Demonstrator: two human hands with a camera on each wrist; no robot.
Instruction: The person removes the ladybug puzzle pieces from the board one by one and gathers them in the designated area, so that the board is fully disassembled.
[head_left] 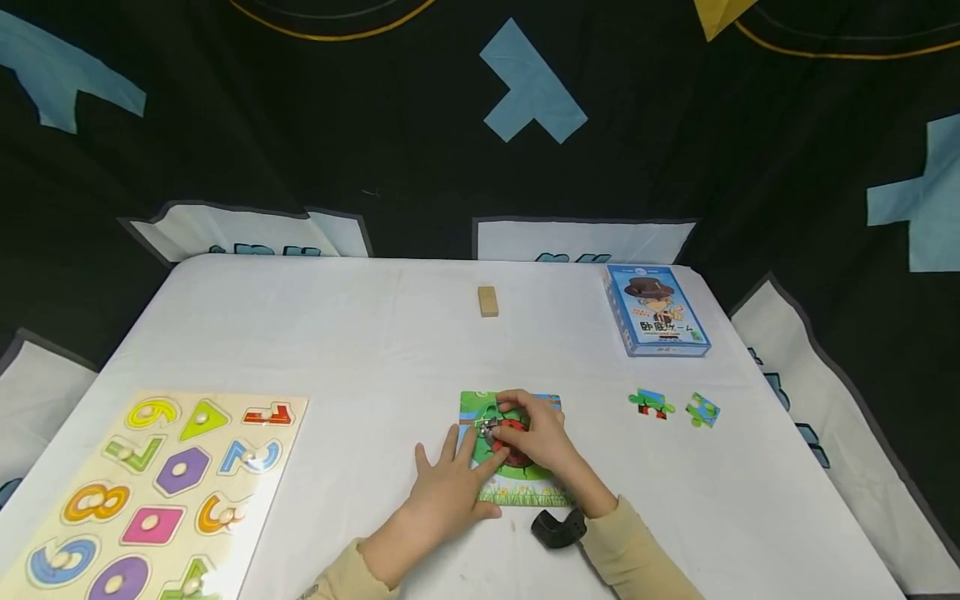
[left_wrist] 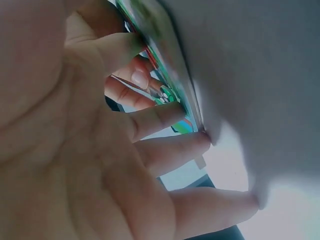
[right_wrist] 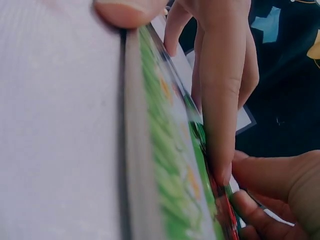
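Smooth glossy puzzle board (head_left: 525, 495), matt white tablecloth (head_left: 367, 342), wooden block (head_left: 488, 302), glossy shape board (head_left: 255, 487)

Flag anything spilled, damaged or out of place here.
Nothing looks spilled or damaged. Only the small multicoloured jigsaw pieces stand out: they lie loose and askew on the white cloth-covered table, apart from the rectangular green puzzle with a red ladybug picture.

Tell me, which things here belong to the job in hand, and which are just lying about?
Job, probably:
ladybug puzzle
left hand
right hand, seemingly pinching a piece
two loose pieces

Apparently lying about:
shape board
small tan block
blue box
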